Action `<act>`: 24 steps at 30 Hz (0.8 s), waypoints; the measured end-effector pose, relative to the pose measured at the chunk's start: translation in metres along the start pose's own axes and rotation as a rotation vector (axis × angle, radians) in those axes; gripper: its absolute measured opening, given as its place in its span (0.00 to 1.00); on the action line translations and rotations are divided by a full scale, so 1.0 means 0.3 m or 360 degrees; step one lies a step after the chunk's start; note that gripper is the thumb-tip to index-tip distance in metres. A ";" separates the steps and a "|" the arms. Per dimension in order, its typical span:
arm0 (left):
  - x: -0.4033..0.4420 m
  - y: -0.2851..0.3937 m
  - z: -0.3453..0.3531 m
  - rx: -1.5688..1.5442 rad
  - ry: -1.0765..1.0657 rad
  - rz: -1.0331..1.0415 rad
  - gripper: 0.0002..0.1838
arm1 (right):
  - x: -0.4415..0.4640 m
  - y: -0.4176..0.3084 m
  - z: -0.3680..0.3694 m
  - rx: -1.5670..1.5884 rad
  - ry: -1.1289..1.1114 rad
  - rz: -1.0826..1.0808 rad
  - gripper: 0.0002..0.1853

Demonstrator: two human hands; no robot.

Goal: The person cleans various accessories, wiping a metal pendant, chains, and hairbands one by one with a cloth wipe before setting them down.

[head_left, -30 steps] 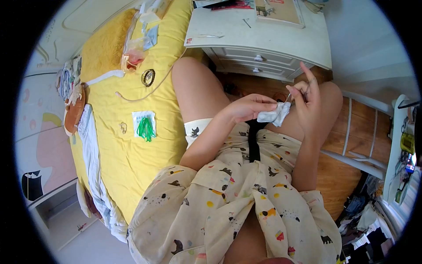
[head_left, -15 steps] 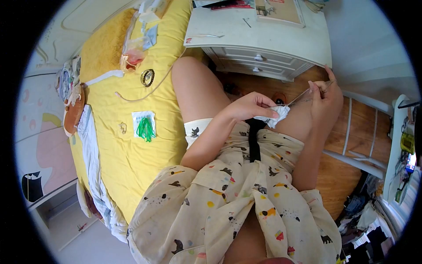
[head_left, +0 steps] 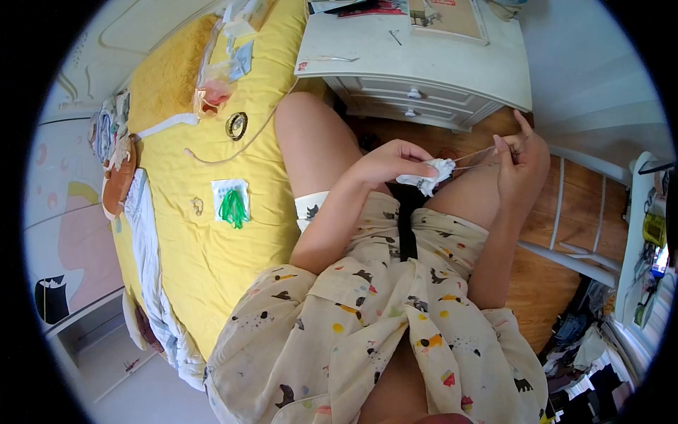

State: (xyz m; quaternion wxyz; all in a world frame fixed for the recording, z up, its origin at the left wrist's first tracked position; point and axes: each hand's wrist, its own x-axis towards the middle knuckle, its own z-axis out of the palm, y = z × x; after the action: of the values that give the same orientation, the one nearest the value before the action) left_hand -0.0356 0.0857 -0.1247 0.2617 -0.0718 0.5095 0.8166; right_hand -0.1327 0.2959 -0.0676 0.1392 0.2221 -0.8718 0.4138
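Observation:
My left hand (head_left: 397, 164) pinches a crumpled white tissue (head_left: 432, 177) above my lap. Two thin pale strands of cord (head_left: 474, 157) run taut from the tissue to my right hand (head_left: 515, 159). The right thumb and fingers close on the cord's far end, with one finger pointing up. Between the left fingers, the tissue appears to be wrapped around the cord, though the fold hides the exact contact. A black strap (head_left: 408, 226) hangs on the front of the patterned clothing below the hands.
On the yellow bed (head_left: 261, 283) lie a green bundle of strands (head_left: 233, 209) on a white packet, a dark round bangle (head_left: 236, 126) and a long cable (head_left: 244, 150). Tweezers (head_left: 332, 59) rest on the white drawer cabinet (head_left: 367, 46). At right stands a white metal frame (head_left: 565, 258).
My left hand and the tissue have shifted left, away from my right hand. A longer stretch of cord shows between them, now as two separate strands. The right hand has barely moved.

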 end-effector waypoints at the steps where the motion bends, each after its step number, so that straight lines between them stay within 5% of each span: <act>1: -0.003 -0.009 -0.011 -0.0047 0.0013 -0.0007 0.12 | -0.001 0.000 -0.001 0.0082 -0.0067 -0.0001 0.19; 6: -0.009 -0.016 -0.030 -0.0207 0.0059 -0.0002 0.12 | -0.055 0.007 0.035 0.0723 -0.0737 0.0521 0.13; 11: -0.002 -0.016 -0.028 -0.0177 0.0029 -0.0006 0.12 | -0.090 0.057 0.122 0.0825 -0.1026 0.0248 0.09; 17: -0.024 -0.003 -0.029 -0.0221 0.0013 0.0002 0.12 | -0.094 0.073 0.119 0.1204 -0.0977 0.0228 0.16; 24: -0.014 -0.026 -0.004 -0.0548 -0.0234 -0.0022 0.16 | -0.103 0.036 0.112 0.1969 -0.1001 0.0794 0.14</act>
State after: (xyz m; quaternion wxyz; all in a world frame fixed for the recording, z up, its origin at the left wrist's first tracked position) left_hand -0.0284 0.0859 -0.1298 0.2878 -0.0593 0.3411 0.8929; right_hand -0.1134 0.2840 -0.1087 -0.3664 0.1631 -0.5023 0.7661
